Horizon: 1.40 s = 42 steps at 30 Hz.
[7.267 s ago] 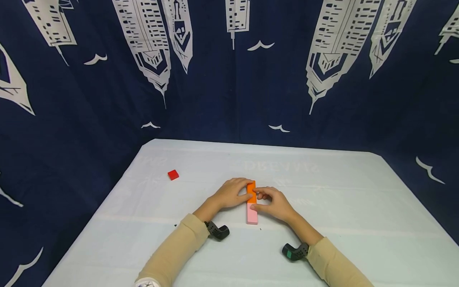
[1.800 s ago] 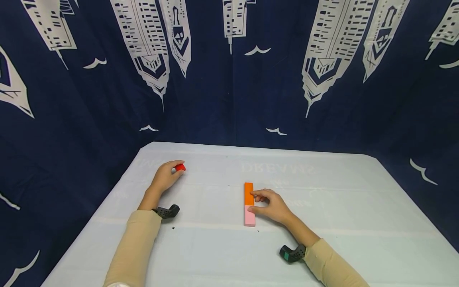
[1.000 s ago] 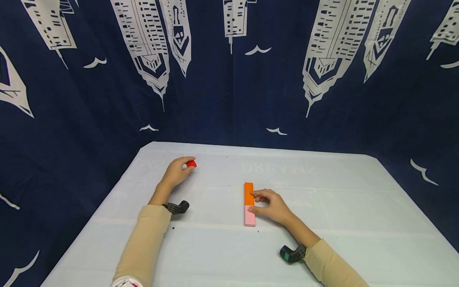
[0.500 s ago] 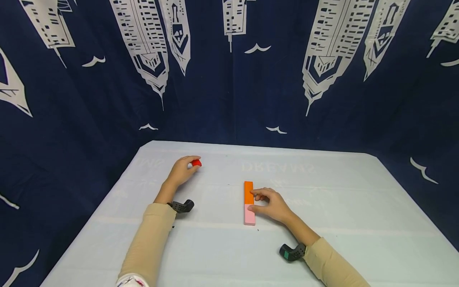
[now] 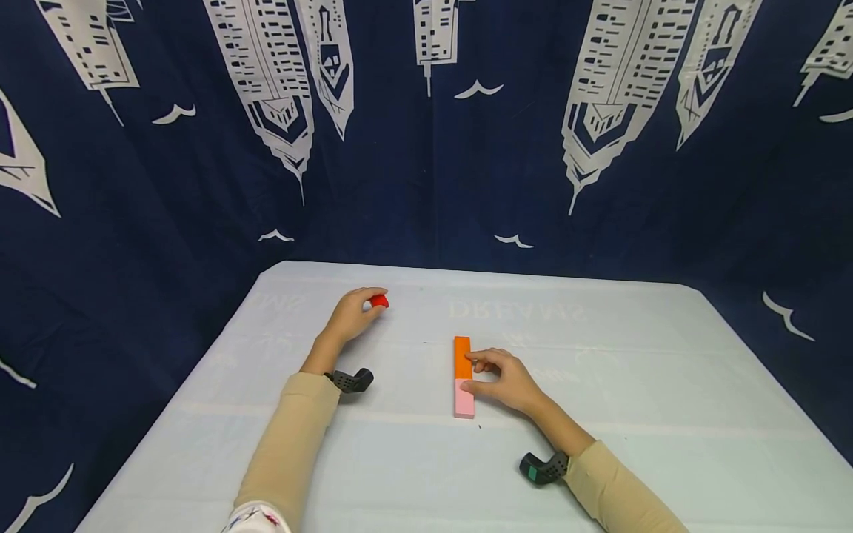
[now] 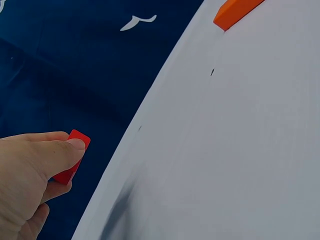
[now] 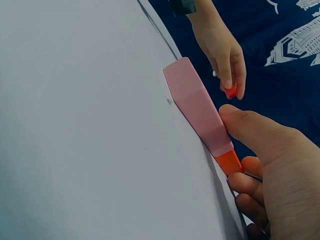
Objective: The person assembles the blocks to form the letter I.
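Note:
My left hand [image 5: 349,315] pinches a small red block [image 5: 380,301] between thumb and fingers, toward the far left of the table. In the left wrist view the red block [image 6: 74,165] is held above the table surface. An orange block [image 5: 461,357] and a pink block [image 5: 464,404] lie end to end in a straight row near the middle, the orange one farther away. My right hand [image 5: 510,382] rests along the right side of this row. Its thumb touches the pink block [image 7: 197,105], while its index finger lies against the orange block [image 7: 229,162].
A white cloth [image 5: 406,474] covers the table. Behind it hangs a dark blue curtain [image 5: 440,178] with printed white buildings and birds. Each wrist wears a black camera mount, one on the left [image 5: 353,380] and one on the right [image 5: 543,469]. Small dark specks dot the cloth.
The left hand has left the orange block, picked up the red block at the far left, and is carrying it rightward. The right hand stays beside the row, and the orange and pink blocks keep their places.

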Available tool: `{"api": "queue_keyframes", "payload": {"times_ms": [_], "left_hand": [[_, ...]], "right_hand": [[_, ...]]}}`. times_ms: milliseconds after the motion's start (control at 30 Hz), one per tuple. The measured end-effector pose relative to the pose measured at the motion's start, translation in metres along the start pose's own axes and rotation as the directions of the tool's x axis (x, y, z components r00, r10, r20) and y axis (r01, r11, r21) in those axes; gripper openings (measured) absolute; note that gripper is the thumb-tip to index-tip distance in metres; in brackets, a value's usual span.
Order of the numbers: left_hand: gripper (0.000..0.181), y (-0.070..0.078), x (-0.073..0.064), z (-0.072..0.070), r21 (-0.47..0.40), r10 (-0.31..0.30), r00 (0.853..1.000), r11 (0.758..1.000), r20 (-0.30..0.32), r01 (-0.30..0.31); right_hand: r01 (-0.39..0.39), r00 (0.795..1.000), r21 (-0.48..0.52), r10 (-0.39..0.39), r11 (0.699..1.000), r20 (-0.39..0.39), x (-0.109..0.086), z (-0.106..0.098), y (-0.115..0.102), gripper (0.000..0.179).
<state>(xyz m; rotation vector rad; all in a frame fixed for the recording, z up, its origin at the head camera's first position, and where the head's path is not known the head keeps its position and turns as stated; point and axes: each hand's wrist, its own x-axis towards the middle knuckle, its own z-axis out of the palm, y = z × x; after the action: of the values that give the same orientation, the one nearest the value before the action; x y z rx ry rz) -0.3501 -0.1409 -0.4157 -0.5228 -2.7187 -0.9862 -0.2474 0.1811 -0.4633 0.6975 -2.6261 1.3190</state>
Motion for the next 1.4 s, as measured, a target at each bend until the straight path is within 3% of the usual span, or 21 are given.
{"api": "queue_keyframes", "payload": {"times_ms": [400,767,1200,1400], "left_hand": [[0.038,0.009,0.002,0.006,-0.023,-0.006,1.0,1.0,0.015,0.006],[0.037,0.013,0.006,0.017,-0.015,0.036,0.999,0.999,0.034,-0.035],[0.037,0.023,0.012,0.028,-0.023,0.045,0.997,0.999,0.056,-0.044],[0.036,0.028,0.017,0.033,-0.045,0.082,0.996,0.996,0.042,-0.08]], "right_hand": [[-0.012,1.0,0.007,0.011,1.0,0.009,0.001,-0.001,0.0,0.05],[-0.021,1.0,0.015,0.021,1.0,0.018,0.001,0.001,-0.001,0.05],[-0.021,1.0,0.017,0.021,1.0,0.017,0.001,0.001,0.0,0.05],[-0.016,1.0,0.012,0.016,1.0,0.013,0.001,0.001,0.0,0.05]]}}
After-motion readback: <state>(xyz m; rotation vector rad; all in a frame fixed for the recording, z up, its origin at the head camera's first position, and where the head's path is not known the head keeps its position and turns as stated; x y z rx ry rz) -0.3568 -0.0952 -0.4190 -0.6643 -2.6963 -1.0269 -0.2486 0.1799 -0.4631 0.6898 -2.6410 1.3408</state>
